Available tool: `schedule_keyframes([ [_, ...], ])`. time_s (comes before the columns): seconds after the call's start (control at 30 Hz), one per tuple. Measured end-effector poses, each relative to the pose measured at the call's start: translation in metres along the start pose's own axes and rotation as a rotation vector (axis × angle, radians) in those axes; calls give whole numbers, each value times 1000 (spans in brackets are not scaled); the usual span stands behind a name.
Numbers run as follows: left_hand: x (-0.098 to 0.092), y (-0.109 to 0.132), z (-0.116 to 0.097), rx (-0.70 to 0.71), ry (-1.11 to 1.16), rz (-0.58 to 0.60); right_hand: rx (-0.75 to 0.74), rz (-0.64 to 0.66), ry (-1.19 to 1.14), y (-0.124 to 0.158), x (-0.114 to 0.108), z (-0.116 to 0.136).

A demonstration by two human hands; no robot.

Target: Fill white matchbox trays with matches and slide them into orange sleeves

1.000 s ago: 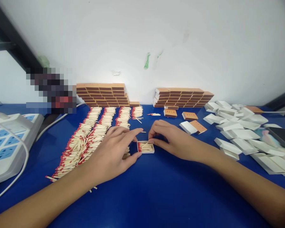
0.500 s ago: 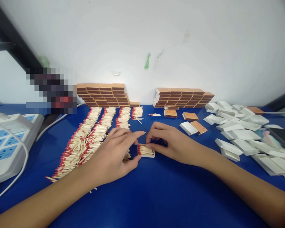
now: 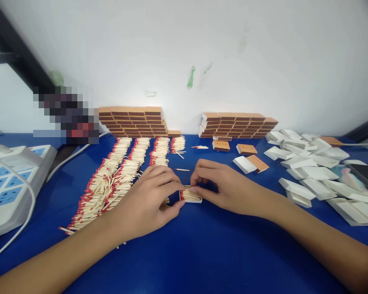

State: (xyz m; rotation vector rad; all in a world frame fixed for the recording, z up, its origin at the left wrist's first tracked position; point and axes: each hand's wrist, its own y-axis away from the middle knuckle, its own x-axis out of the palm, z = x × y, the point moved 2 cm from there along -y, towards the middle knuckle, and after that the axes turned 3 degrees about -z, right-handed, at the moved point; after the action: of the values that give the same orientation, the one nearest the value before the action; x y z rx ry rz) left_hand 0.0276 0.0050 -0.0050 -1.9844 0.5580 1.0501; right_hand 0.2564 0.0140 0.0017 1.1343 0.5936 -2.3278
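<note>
Below a white wall (image 3: 141,49), a blue table (image 3: 208,253) is crowded by match rows (image 3: 102,188) (part-hidden by the left hand (image 3: 151,192)) and matchbox stacks (image 3: 131,122). Between the hands, a filled tray (image 3: 192,201) is gripped by the left; whether the curled right hand (image 3: 216,184) grips cannot be told.
</note>
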Motion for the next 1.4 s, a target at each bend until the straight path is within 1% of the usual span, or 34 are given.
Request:
schedule_keyframes([
  [0.13, 1, 0, 2, -12, -2, 5, 1, 12, -13, 2, 1, 0],
  [0.2, 1, 0, 2, -3, 8, 11, 5, -9, -23, 1, 0, -2],
  [0.3, 2, 0, 1, 17, 29, 17, 31, -107, -21, -6, 1, -9],
  [0.4, 2, 0, 1, 20, 30, 9, 67, -222, 41, -16, 7, -22],
  [0.5, 1, -1, 0, 30, 28, -1, 69, -257, 86, -26, 15, -34],
  [0.6, 1, -1, 0, 36, 28, 0, 54, -234, 97, -30, 17, -38],
  [0.67, 0, 0, 0, 32, 19, -3, 58, -202, 106, -27, 12, -35],
  [0.8, -1, 0, 1, -12, -29, -16, 102, -178, 79, -12, -7, -19],
  [0.87, -2, 0, 2, -36, -41, -19, 108, -139, 59, -4, -12, -9],
  [1.0, -3, 0, 2, -59, -35, -8, 75, 2, 66, 5, -10, 1],
  [1.07, -3, -1, 3, -63, -31, -5, 67, 32, 55, 5, -7, 1],
  [1.13, -3, -1, 3, -55, -28, -8, 70, 9, 32, 4, -7, -2],
  [1.27, -2, 1, 3, -38, -32, -15, 84, -77, 26, 0, -7, -7],
  [1.33, -2, 1, 3, -30, -36, -21, 84, -109, 63, -1, -9, -10],
  [1.4, -2, 1, 2, -5, -30, -25, 75, -138, 149, -2, -17, -15],
])
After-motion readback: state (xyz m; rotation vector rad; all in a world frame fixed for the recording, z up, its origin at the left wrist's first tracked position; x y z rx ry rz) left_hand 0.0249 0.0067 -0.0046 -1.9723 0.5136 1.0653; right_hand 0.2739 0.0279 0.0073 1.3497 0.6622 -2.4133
